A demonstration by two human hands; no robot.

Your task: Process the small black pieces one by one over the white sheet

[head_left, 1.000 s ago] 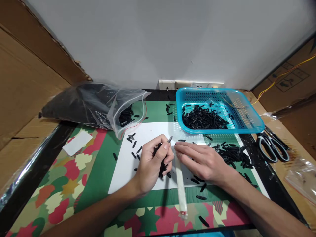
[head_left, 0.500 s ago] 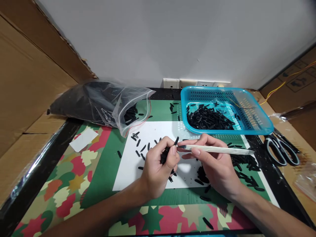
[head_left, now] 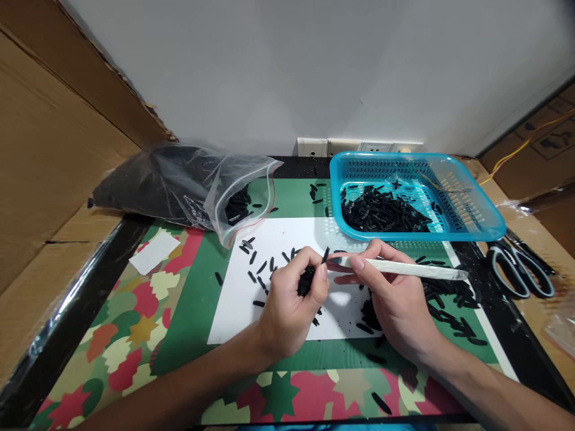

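Observation:
A small black elongated piece (head_left: 326, 255) stands up between the thumb and index finger of my left hand (head_left: 290, 299). More black pieces (head_left: 305, 281) are cupped in that palm. My right hand (head_left: 399, 296) pinches a slim white-wrapped tool (head_left: 408, 267) with a dark tip, which meets or nearly meets the upright piece; whether it is a blade or tweezers I cannot tell. Under both hands lies a white sheet (head_left: 278, 233) scattered with black pieces. A dark heap (head_left: 369, 314) is partly hidden by the right hand.
A blue basket (head_left: 476, 230) of black pieces stands at the back right. At the back left lies an open zip bag (head_left: 179, 185) of them. Scissors (head_left: 516, 272) rest at the right edge, near a loose pile (head_left: 458, 293). A white paper scrap (head_left: 154, 252) lies left.
The tool's dark tip has come closer to the black piece in my left hand. Both hands keep their grips, and the view has shifted slightly.

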